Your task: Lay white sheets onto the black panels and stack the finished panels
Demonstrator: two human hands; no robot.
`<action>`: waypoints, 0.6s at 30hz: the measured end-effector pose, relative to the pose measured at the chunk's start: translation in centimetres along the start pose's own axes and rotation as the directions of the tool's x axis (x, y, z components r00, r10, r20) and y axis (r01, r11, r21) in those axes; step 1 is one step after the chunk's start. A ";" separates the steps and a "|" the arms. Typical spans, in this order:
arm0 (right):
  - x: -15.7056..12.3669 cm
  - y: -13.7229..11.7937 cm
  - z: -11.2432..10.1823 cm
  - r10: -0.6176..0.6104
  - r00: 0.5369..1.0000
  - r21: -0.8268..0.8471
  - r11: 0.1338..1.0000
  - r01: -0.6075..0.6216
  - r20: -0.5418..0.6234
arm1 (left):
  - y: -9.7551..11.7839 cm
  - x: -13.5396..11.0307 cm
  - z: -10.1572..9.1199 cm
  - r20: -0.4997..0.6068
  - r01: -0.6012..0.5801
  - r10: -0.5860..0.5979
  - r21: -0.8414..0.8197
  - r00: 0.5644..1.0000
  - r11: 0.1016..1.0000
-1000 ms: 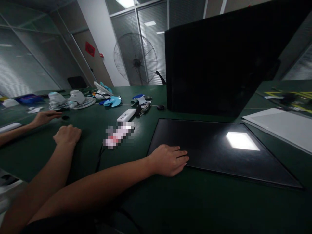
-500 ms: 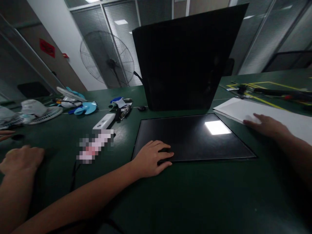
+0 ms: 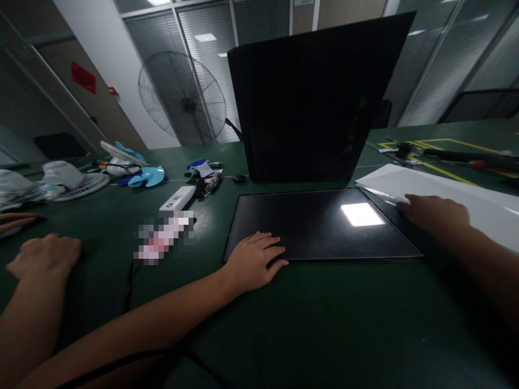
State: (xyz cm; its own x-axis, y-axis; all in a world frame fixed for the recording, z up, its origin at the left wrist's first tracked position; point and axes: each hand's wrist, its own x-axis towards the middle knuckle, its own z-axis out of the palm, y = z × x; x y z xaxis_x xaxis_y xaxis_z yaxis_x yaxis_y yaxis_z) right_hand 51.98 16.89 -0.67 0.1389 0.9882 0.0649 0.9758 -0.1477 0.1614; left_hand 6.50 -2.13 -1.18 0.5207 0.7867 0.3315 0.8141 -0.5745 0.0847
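A flat, glossy black screen panel (image 3: 308, 227) lies on the green table, with a ceiling light mirrored near its right side. My left hand (image 3: 253, 262) rests open on the panel's near left edge, fingers stretched out to the right. At the right, my right hand (image 3: 440, 213) is closed on the near edge of a large white sheet (image 3: 458, 186), which is slightly lifted and bent by the grip. The fingertips are partly hidden under the sheet's edge.
Behind the panel stands a large black box-like screen (image 3: 320, 108). A white power bank (image 3: 177, 199), keys (image 3: 213, 182) and blue fan blades (image 3: 148, 176) lie to the left. Another person's fist (image 3: 46, 256) rests at far left. A dark tool (image 3: 454, 155) lies back right.
My right hand has gone from lying on the white sheet to gripping its edge, which is now raised. My left hand stays on the panel, fingers slightly closer together.
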 end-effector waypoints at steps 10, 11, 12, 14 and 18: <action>-1.0 -1.9 -0.6 0.023 0.996 0.059 0.998 -0.028 0.086 | -0.6 0.0 0.5 -0.046 0.006 -0.008 -0.042 0.999 0.999; -1.2 -2.2 -0.6 0.018 0.997 0.055 0.998 -0.022 0.079 | -0.6 0.0 0.5 -0.046 0.001 -0.003 -0.045 0.999 0.999; -1.3 -2.4 -0.6 0.015 0.997 0.052 0.998 -0.018 0.071 | -0.6 0.0 0.5 -0.045 -0.003 0.001 -0.044 0.999 0.999; -1.4 -2.7 -0.7 0.009 0.999 0.049 0.999 -0.011 0.053 | -0.5 0.0 0.5 -0.038 -0.010 0.009 -0.032 0.999 0.999; -1.5 -2.1 -1.6 0.040 0.999 0.044 0.998 -0.040 -0.007 | -0.5 0.1 0.2 -0.032 -0.035 0.035 0.009 0.999 0.999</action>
State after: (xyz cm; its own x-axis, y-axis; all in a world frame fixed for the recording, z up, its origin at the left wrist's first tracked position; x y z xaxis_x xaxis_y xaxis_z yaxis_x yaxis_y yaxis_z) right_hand 49.43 15.64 0.48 0.1767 0.9811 0.0785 0.9760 -0.1850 0.1153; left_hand 6.20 -1.74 -1.34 0.5403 0.7586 0.3641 0.7978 -0.5995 0.0651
